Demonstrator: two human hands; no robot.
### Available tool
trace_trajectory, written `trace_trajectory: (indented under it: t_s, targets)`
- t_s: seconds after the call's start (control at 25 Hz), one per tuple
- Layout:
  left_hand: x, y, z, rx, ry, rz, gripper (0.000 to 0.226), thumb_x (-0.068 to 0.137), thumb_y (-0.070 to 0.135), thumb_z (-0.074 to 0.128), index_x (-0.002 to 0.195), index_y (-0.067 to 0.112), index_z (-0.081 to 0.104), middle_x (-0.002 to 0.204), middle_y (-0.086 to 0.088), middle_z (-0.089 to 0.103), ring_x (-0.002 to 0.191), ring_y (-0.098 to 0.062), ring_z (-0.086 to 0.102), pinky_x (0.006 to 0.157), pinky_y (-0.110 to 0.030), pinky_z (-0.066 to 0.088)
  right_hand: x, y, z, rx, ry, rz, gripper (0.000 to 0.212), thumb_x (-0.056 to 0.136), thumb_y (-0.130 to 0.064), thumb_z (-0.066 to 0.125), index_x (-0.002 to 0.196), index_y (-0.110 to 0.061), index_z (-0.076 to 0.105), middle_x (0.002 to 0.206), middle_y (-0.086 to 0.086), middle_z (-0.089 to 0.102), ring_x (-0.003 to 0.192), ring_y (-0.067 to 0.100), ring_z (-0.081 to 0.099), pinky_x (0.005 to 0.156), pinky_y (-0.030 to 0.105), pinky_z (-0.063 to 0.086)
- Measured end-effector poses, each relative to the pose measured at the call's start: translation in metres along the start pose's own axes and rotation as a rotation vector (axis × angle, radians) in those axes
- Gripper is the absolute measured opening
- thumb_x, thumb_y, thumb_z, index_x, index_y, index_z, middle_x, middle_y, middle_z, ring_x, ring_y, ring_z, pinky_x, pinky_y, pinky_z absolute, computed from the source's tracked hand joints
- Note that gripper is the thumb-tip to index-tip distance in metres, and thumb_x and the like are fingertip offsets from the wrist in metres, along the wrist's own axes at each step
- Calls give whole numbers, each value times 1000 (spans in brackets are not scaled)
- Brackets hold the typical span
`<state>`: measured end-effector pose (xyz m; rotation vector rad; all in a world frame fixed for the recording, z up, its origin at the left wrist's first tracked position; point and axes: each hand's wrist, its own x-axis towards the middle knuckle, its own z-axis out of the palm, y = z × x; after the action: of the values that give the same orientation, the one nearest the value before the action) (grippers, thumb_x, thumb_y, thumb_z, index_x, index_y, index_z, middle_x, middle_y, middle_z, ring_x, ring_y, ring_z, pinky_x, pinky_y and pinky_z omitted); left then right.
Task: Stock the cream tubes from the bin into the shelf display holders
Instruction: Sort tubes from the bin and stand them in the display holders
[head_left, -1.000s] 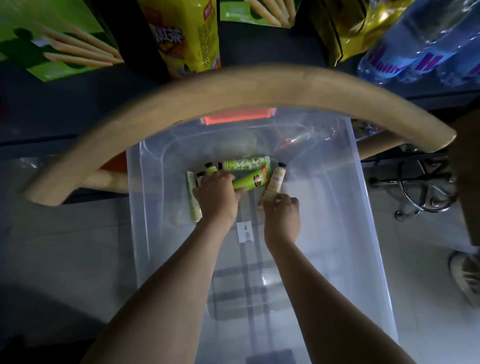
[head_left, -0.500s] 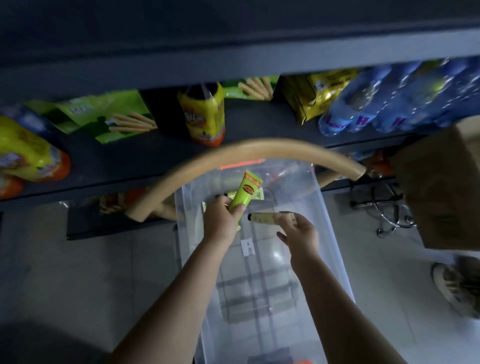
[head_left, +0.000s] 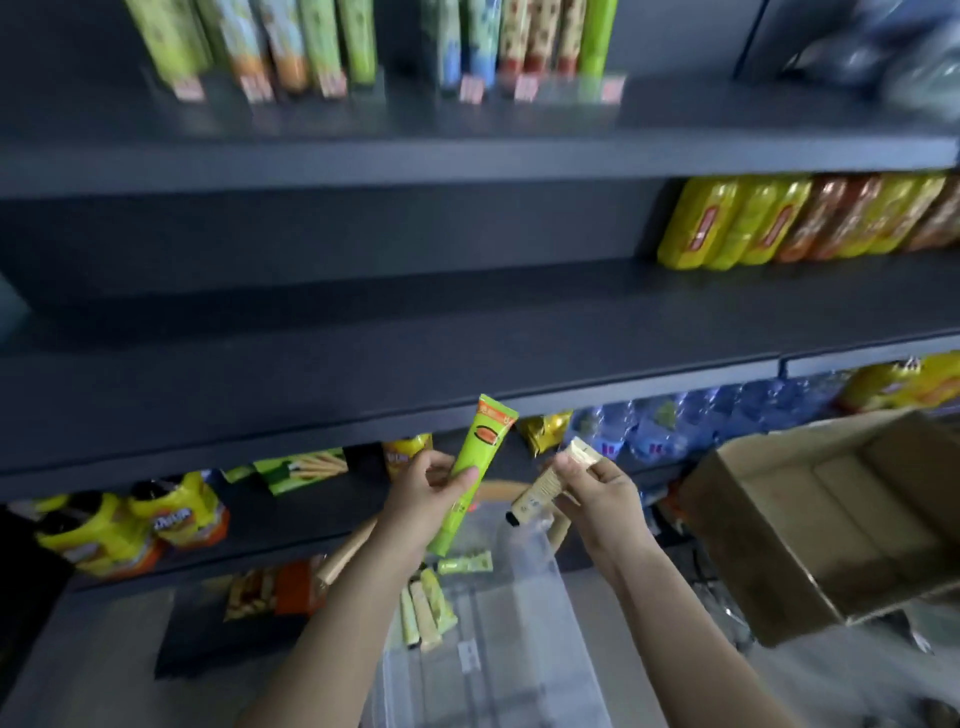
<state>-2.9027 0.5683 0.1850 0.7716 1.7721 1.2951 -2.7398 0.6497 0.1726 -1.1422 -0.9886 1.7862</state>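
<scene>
My left hand grips a bright green cream tube with an orange label, its crimped end pointing up. My right hand pinches a smaller cream-coloured tube, black cap down and to the left. Both tubes are raised in front of the dark middle shelf. Below the hands the clear plastic bin holds several pale green and beige tubes. On the top shelf, upright tubes stand in display holders with small pink tags.
An open cardboard box sits at the right. Yellow snack packs fill the right of the middle shelf. The lower shelf holds yellow bottles, green snack boxes and water bottles. A curved wooden chair back is behind the bin.
Both hands lifted out of the bin, each carrying a tube, up to shelf height. The view tilted upward from the bin to the shelves.
</scene>
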Motion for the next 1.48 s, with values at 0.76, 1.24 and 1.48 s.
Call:
trace_trajectory:
  t_s: [0.76, 1.24, 1.48]
  targets:
    - [-90, 239, 98, -399, 389, 383, 12, 85, 20, 65, 93, 16, 57, 88, 1, 66, 81, -10, 61, 69, -24, 45, -44, -276, -21, -227, -550, -373, 29, 93, -34, 53, 107, -11, 42, 71, 3, 51, 48, 12, 47, 48, 27, 42]
    - [10, 308, 49, -456, 302, 495, 18, 85, 23, 64, 100, 19, 55, 96, 6, 65, 87, -3, 59, 70, -19, 41, 31, -325, 56, -356, -357, -558, 37, 99, -36, 39, 88, -15, 67, 78, -1, 65, 67, 8, 55, 60, 19, 42]
    - [62, 327, 36, -457, 307, 545, 18, 84, 18, 65, 98, 20, 54, 99, 0, 64, 86, -5, 61, 65, -12, 45, 85, -343, 82, -435, -318, -641, 28, 91, -31, 56, 76, -11, 69, 59, -2, 61, 46, 2, 49, 45, 13, 38]
